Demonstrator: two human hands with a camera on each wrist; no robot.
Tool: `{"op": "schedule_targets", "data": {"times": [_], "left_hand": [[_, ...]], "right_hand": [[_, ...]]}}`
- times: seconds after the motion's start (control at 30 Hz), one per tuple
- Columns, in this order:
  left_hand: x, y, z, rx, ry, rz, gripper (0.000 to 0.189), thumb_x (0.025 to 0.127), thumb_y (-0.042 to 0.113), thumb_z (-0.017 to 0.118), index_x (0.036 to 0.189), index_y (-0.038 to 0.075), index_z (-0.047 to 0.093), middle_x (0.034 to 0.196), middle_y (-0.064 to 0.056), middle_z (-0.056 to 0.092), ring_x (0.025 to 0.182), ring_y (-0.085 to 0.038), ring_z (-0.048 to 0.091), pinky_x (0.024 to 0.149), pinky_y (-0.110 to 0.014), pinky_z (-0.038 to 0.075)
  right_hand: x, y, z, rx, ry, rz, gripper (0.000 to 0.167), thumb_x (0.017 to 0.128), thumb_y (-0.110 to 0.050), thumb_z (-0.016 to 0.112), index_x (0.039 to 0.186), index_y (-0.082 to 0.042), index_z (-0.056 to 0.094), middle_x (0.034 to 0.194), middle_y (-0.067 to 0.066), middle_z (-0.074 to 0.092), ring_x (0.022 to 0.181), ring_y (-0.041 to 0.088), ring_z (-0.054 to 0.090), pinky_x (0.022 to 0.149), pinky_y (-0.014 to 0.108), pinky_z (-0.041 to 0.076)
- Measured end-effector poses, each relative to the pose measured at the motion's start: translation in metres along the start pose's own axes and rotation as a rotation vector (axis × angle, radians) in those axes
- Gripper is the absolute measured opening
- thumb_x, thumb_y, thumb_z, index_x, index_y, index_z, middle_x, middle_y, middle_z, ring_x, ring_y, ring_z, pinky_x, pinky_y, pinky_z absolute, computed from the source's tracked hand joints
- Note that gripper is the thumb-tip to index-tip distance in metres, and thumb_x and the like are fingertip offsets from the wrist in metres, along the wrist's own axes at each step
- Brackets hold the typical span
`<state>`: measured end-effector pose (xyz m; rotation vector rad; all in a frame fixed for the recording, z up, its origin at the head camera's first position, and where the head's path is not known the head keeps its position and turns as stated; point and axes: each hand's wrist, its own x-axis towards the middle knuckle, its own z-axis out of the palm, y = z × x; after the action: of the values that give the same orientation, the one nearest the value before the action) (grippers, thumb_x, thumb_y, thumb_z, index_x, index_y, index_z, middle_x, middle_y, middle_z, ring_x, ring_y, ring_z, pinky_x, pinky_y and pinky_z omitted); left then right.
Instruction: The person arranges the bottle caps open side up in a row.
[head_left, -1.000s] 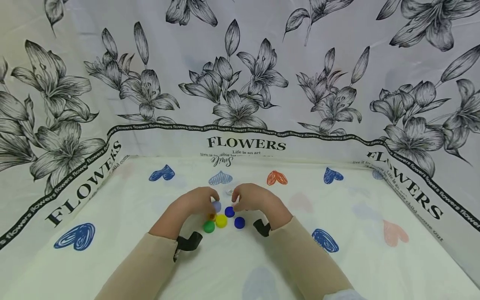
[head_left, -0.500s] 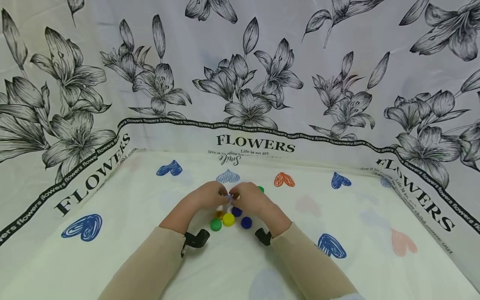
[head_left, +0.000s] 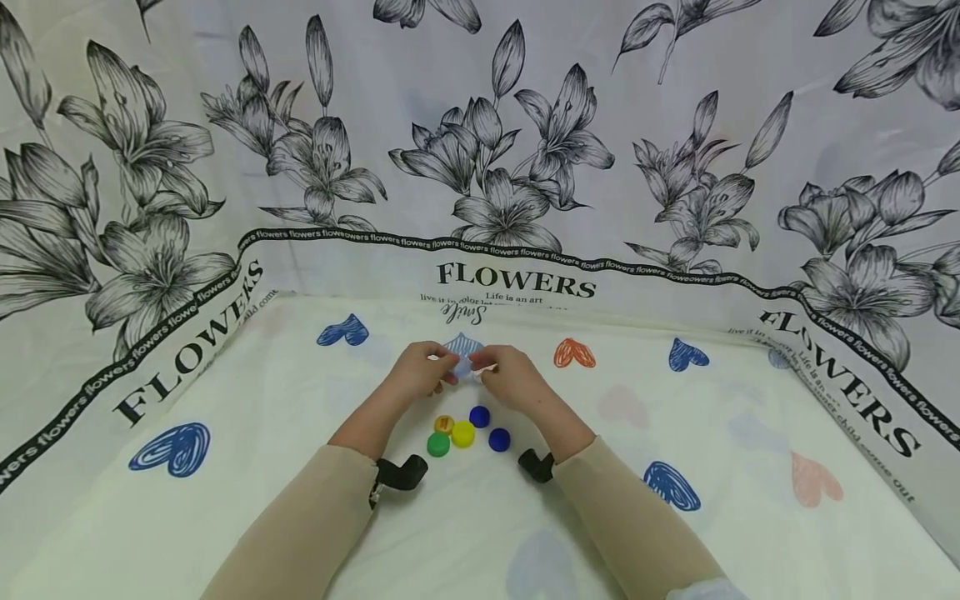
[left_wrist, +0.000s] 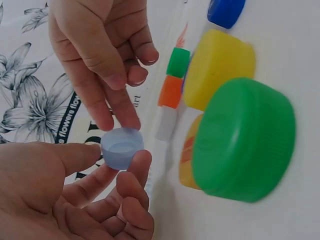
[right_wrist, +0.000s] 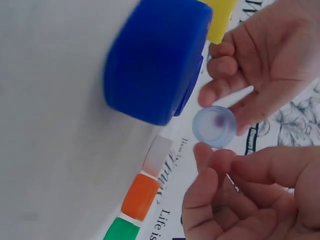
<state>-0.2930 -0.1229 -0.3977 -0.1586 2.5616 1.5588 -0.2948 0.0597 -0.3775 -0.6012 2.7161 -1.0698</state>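
Note:
In the left wrist view, my left hand (left_wrist: 75, 195) pinches a translucent pale-blue bottle cap (left_wrist: 120, 155) between thumb and fingers, its hollow side visible. My right hand (left_wrist: 100, 50) reaches in opposite, with straight fingertips touching the cap's rim and the thumb apart from it. The head view has both hands above the cloth, beyond a small group of caps. That group holds a green cap (head_left: 438, 444), a yellow cap (head_left: 463, 433), an orange-yellow cap (head_left: 444, 424) with a red mark, and two dark-blue caps, one farther back (head_left: 479, 417) and one nearer (head_left: 499, 439).
A green cap (left_wrist: 178, 62), an orange cap (left_wrist: 170, 91) and a whitish cap (left_wrist: 165, 122) stand in a row farther back; my hands hide them in the head view. White cloth printed with hearts (head_left: 573, 352) covers the table, and a flower-printed curtain (head_left: 517, 167) rises behind it.
My left hand has picked up the pale-blue cap from among the others. Both hands have come together around it and moved forward, away from the group.

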Motion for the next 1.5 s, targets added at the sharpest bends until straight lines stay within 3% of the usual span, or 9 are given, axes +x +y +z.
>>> {"op": "schedule_targets", "data": {"times": [0.3, 0.47, 0.63, 0.87, 1.03, 1.13, 1.23, 1.37, 1.5], "left_hand": [[0.005, -0.008, 0.004, -0.052, 0.031, -0.057, 0.029, 0.103, 0.032, 0.064, 0.104, 0.004, 0.072, 0.083, -0.007, 0.073, 0.061, -0.016, 0.051, 0.057, -0.025, 0.043], [0.007, -0.010, 0.008, -0.015, 0.056, -0.014, 0.029, 0.106, 0.027, 0.059, 0.106, 0.002, 0.074, 0.072, -0.007, 0.067, 0.056, -0.014, 0.050, 0.055, -0.022, 0.042], [0.010, -0.010, 0.010, 0.070, 0.043, 0.039, 0.037, 0.108, 0.022, 0.052, 0.087, 0.000, 0.073, 0.064, -0.004, 0.057, 0.054, -0.012, 0.047, 0.053, -0.023, 0.039], [0.011, -0.010, 0.008, 0.151, -0.002, 0.054, 0.034, 0.106, 0.015, 0.051, 0.134, -0.003, 0.057, 0.083, -0.008, 0.067, 0.069, -0.016, 0.056, 0.063, -0.025, 0.045], [0.009, -0.011, 0.008, 0.229, 0.006, 0.083, 0.030, 0.103, 0.016, 0.054, 0.125, -0.003, 0.062, 0.099, -0.012, 0.066, 0.085, -0.024, 0.059, 0.074, -0.033, 0.050], [0.007, -0.008, 0.009, 0.281, 0.004, 0.072, 0.032, 0.103, 0.019, 0.055, 0.125, -0.002, 0.063, 0.110, -0.014, 0.064, 0.092, -0.025, 0.058, 0.080, -0.036, 0.051], [0.001, -0.001, 0.007, 0.315, -0.008, 0.043, 0.033, 0.103, 0.021, 0.057, 0.128, 0.000, 0.060, 0.112, -0.014, 0.063, 0.092, -0.026, 0.059, 0.080, -0.037, 0.052], [-0.008, 0.009, 0.003, 0.416, -0.087, 0.075, 0.021, 0.099, 0.020, 0.066, 0.114, 0.005, 0.066, 0.102, -0.009, 0.065, 0.088, -0.025, 0.059, 0.078, -0.037, 0.051], [-0.016, 0.018, 0.006, 0.494, -0.271, 0.131, 0.014, 0.093, 0.019, 0.075, 0.102, 0.010, 0.070, 0.095, -0.004, 0.065, 0.084, -0.023, 0.059, 0.077, -0.036, 0.051]], "right_hand": [[0.002, 0.002, 0.003, -0.148, -0.124, -0.097, 0.052, 0.097, 0.005, 0.052, 0.149, -0.004, 0.052, 0.144, 0.014, 0.056, 0.127, 0.028, 0.057, 0.105, 0.042, 0.047], [0.000, 0.002, 0.003, -0.225, -0.175, -0.097, 0.062, 0.098, 0.001, 0.055, 0.158, -0.012, 0.041, 0.154, 0.009, 0.049, 0.132, 0.029, 0.049, 0.108, 0.044, 0.044], [-0.003, 0.003, 0.001, -0.278, -0.199, -0.065, 0.071, 0.100, -0.006, 0.057, 0.163, -0.023, 0.030, 0.152, 0.010, 0.049, 0.127, 0.030, 0.042, 0.099, 0.048, 0.048], [-0.003, 0.001, 0.001, -0.297, -0.202, -0.033, 0.073, 0.100, -0.010, 0.057, 0.164, -0.026, 0.027, 0.148, 0.020, 0.045, 0.130, 0.034, 0.043, 0.095, 0.051, 0.050], [-0.006, 0.000, -0.007, -0.288, -0.141, -0.029, 0.072, 0.100, -0.011, 0.058, 0.164, -0.023, 0.028, 0.148, 0.021, 0.047, 0.129, 0.036, 0.048, 0.096, 0.049, 0.050], [-0.009, 0.000, -0.019, -0.271, -0.071, -0.034, 0.061, 0.099, -0.009, 0.061, 0.157, -0.015, 0.041, 0.140, 0.016, 0.058, 0.120, 0.032, 0.056, 0.095, 0.044, 0.051], [-0.014, -0.002, -0.030, -0.272, -0.050, 0.010, 0.041, 0.097, -0.007, 0.065, 0.138, -0.007, 0.061, 0.122, 0.012, 0.068, 0.101, 0.027, 0.062, 0.088, 0.039, 0.054], [-0.018, -0.004, -0.036, -0.341, -0.189, 0.101, 0.014, 0.095, -0.014, 0.072, 0.109, -0.010, 0.075, 0.098, 0.003, 0.068, 0.086, 0.021, 0.061, 0.079, 0.035, 0.054], [-0.018, -0.006, -0.025, -0.406, -0.342, 0.113, 0.010, 0.094, -0.021, 0.075, 0.097, -0.012, 0.076, 0.083, -0.001, 0.067, 0.076, 0.017, 0.060, 0.072, 0.031, 0.050]]}}
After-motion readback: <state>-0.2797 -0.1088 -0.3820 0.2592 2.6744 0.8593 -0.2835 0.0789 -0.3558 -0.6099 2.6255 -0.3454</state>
